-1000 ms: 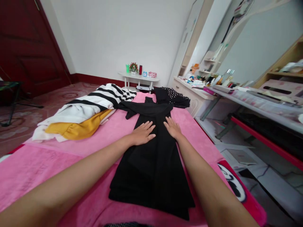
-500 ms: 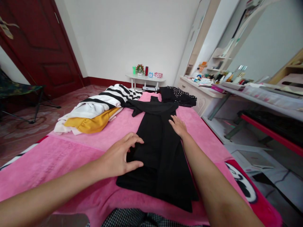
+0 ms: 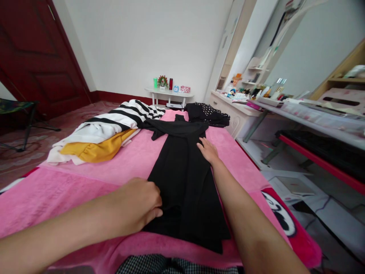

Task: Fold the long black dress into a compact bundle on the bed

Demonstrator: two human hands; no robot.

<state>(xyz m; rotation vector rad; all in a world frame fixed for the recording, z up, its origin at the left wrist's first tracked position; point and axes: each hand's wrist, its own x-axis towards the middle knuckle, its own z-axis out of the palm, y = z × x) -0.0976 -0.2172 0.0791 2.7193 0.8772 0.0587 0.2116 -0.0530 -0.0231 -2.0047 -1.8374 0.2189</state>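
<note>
A black long-sleeved garment lies spread out in front of me, with one sleeve folded across its upper part. My left hand is closed on the left edge of this garment, its fingertips partly hidden behind the knuckles. Farther up, my right hand rests on the garment's right side with the fingers stretched out flat. The pink blanket lies under the garment.
To the left lie a striped black-and-white garment and a mustard-yellow one. A dotted black pile lies at the far right. A cluttered dressing table stands right; a small white table is by the wall.
My left hand has closed from an open curl onto the garment's left edge. My right hand keeps its place on the cloth. The whole view has shifted slightly.
</note>
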